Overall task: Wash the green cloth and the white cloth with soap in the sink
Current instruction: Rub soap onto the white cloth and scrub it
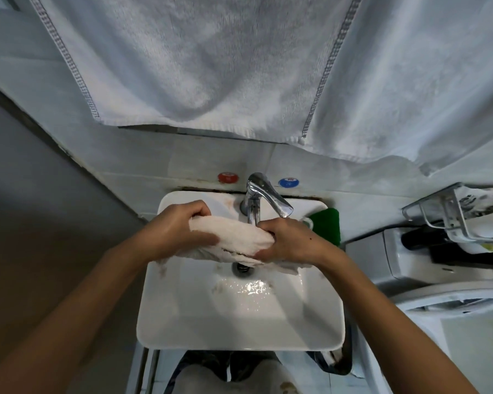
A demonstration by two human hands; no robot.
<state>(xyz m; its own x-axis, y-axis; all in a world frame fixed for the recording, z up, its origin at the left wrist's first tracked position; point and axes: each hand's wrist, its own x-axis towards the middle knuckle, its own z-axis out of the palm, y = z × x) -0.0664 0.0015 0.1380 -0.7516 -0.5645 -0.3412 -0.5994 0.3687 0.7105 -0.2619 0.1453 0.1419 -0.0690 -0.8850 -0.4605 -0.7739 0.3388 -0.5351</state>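
The white cloth point(239, 237) is bunched into a roll above the white sink point(239, 322), just under the chrome tap point(264, 197). My left hand point(180, 226) grips the roll's left end and my right hand point(291, 240) grips its right end. A loose tail of the cloth hangs down toward the drain point(241, 268). The green cloth point(326, 224) lies on the sink's back right corner, partly hidden behind my right hand. Water pools in the basin in front of the drain. No soap is visible.
A large white towel point(211, 66) hangs overhead, close to the camera. Red point(227, 177) and blue point(288, 182) valve knobs sit on the tiled wall behind the tap. A metal wall rack point(461, 217) with items stands at right, above a white appliance point(453, 305).
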